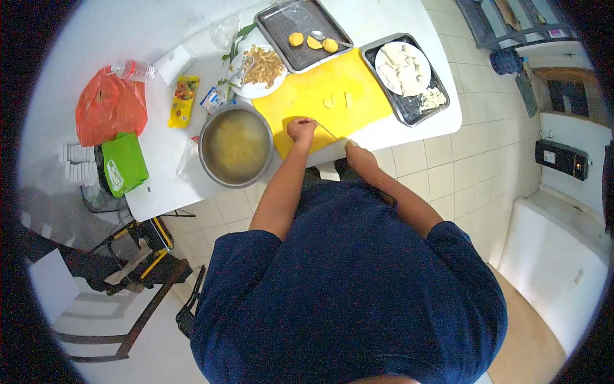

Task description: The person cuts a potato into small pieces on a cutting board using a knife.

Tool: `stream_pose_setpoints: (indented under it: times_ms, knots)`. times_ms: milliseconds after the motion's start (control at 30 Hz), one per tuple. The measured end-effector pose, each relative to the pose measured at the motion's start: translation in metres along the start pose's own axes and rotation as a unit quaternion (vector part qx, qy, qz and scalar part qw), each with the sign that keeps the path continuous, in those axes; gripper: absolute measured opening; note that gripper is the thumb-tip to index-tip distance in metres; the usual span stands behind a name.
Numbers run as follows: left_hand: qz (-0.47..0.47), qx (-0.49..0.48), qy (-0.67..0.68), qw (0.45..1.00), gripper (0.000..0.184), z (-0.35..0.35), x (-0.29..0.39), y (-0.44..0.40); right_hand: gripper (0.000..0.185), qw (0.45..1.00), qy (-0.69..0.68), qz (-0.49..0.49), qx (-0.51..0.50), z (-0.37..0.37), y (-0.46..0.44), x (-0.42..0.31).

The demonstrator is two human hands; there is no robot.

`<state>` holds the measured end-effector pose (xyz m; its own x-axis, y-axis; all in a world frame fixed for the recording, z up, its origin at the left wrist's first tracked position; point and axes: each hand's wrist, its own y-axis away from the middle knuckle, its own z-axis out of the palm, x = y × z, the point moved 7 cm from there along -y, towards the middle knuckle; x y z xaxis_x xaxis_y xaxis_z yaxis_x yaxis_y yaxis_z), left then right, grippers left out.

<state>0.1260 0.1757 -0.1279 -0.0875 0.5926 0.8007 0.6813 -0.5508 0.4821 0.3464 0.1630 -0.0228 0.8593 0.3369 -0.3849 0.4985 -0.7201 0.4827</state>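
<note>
My right hand is closed on the handle of what looks like a thin knife at the table's front edge. The blade slants up and left toward my left hand, whose fingers are pinched together near its far end. Whether they hold the blade or some small piece is too small to tell. Both hands are at the near side of a yellow cutting board. Farther up the board lie a thin pale slice and a narrow pale strip.
Left stands a metal pot of cloudy yellowish liquid. Behind it, a plate holds brown pieces and a spoon. A dark tray carries yellow chunks; another tray bears a plate of white pieces. Bags and a bottle sit far left.
</note>
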Motion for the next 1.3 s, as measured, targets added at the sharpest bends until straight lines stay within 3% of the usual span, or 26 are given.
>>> stream_pose_setpoints:
  times_ms: [233,333,433,567,633,733,833,1033,1233,1300]
  knots:
    - [0.003,-0.028,0.002,1.0,0.011,-0.001,0.0,0.0,0.018,0.998,-0.031,-0.031,0.05,0.015,-0.008,0.01]
    - [-0.011,-0.032,0.062,0.998,0.011,-0.003,0.009,0.007,0.023,1.0,-0.017,-0.006,0.008,0.023,-0.012,0.012]
    - [0.015,-0.018,-0.002,1.0,0.011,-0.01,0.019,0.007,0.024,1.0,-0.019,0.014,0.0,0.028,-0.018,0.012]
    - [0.006,-0.028,0.07,0.997,0.009,-0.013,0.033,0.008,0.027,0.995,-0.093,0.031,0.023,0.042,-0.034,0.019]
    - [-0.025,-0.04,0.089,0.995,0.008,-0.012,0.033,0.009,0.026,0.998,-0.039,-0.014,0.037,0.028,-0.029,0.006]
    - [-0.02,-0.06,0.132,0.989,0.008,-0.009,0.029,0.003,0.023,1.0,-0.021,-0.002,-0.016,0.021,-0.035,-0.006]
    - [-0.032,-0.073,0.155,0.985,0.008,-0.006,0.019,-0.001,0.021,0.996,-0.038,-0.024,0.071,0.003,-0.04,-0.018]
    - [0.009,-0.04,0.038,0.998,0.011,-0.012,0.018,-0.004,0.02,0.997,0.0,-0.037,0.065,-0.004,-0.041,-0.015]
    - [-0.013,-0.072,0.06,0.996,0.013,-0.011,0.025,0.0,0.02,0.999,0.012,-0.018,0.035,-0.009,-0.032,-0.003]
    - [0.066,-0.053,-0.015,0.996,0.017,-0.015,0.037,0.01,0.02,0.998,-0.018,-0.03,0.051,-0.002,-0.033,-0.002]
